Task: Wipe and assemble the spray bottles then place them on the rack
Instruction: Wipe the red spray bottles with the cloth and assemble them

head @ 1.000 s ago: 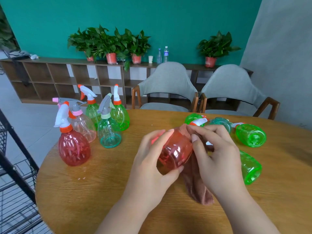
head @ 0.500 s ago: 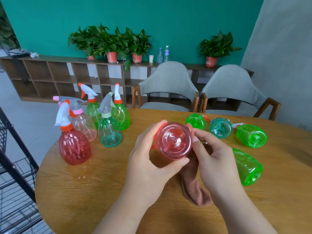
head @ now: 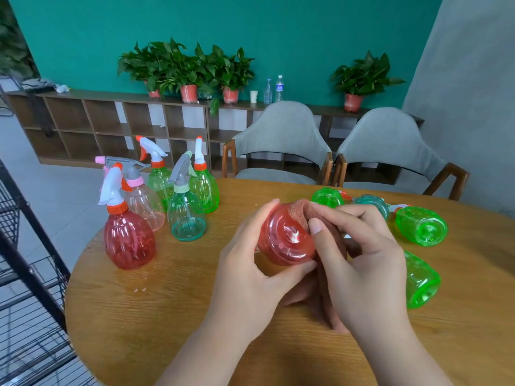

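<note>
My left hand (head: 250,271) grips a red bottle body (head: 284,240) above the round wooden table (head: 167,316), its base turned toward me. My right hand (head: 359,263) holds a brown cloth (head: 302,213) and presses it with the thumb against the bottle's upper right side. Several assembled spray bottles stand at the table's left: a red one (head: 128,235), a pink one (head: 143,203), a teal one (head: 186,215) and two green ones (head: 204,188). Green bottle bodies (head: 420,225) (head: 420,282) (head: 327,196) and a teal body (head: 374,204) lie on the right.
A black wire rack (head: 30,274) stands at the left of the table. Two grey chairs (head: 281,146) are on the far side. Behind them runs a low wooden shelf (head: 111,123) with potted plants. A few water drops lie on the table near the red bottle.
The cloth has moved from under the bottle up onto its upper right side, and my right thumb now presses there. The bottle has tilted slightly in my left hand.
</note>
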